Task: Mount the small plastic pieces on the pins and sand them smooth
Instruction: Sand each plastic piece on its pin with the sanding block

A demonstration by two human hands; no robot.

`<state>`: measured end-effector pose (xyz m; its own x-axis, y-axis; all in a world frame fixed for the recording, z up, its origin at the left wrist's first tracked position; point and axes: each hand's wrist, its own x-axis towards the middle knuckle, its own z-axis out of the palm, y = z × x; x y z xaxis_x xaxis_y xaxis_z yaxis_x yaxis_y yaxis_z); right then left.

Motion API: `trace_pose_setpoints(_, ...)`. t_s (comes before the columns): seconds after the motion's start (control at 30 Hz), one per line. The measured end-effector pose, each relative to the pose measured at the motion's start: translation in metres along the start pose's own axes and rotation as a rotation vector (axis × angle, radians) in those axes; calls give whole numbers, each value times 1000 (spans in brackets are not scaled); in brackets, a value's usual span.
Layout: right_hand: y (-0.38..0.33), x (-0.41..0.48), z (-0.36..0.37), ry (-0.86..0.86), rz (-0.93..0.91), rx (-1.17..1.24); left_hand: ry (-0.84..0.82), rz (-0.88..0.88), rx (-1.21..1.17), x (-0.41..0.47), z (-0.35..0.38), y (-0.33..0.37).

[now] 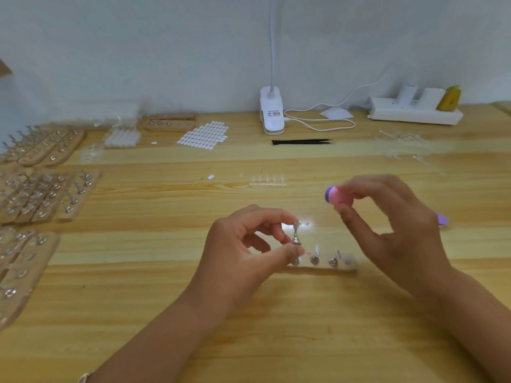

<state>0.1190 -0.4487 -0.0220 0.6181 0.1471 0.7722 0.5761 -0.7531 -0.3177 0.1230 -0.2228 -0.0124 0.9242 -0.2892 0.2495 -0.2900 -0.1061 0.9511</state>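
metal pin is pinched between thumb and fingertips of the left hand, just beside the wooden strip that carries more pins, while the right hand grips the pink and purple sanding tool near the pin tip. judged from this layout the job is mid-run: racks of pins lie at far left, and a clear sprue of pieces is not yet mounted. glare at the pin tip hides whether a plastic piece sits there, and the racks are too blurred to grade.
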Motion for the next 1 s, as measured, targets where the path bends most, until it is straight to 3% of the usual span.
trace_pose_setpoints(0.07,8,2,-6,-86,108,-65,-5,-15,-24,0,0,0)
trace_pose_setpoints(0.2,20,-3,-7,-426,369,-170,-56,-80,-212,0,2,3)
trace_pose_setpoints(0.3,9,0,-7,-348,288,-88,-75,-138,-290,0,4,3)
trace_pose_setpoints(0.43,-22,3,-4,-291,250,283,-81,-129,-303,-1,8,4)
trace_pose_setpoints(0.63,-42,8,0,-173,273,402,-85,-50,-288,-4,10,1)
trace_pose_setpoints(0.73,-45,10,-3,-238,334,480,-71,23,-86,-7,12,-2)
trace_pose_setpoints(0.83,-37,15,-19,-358,376,469,-32,169,393,-8,12,-4)
trace_pose_setpoints(0.9,-25,19,-37,-469,390,399,-84,164,601,-7,7,-5)
trace_pose_setpoints(1.0,-12,15,-51,-618,435,350,-185,89,725,-7,2,-10)
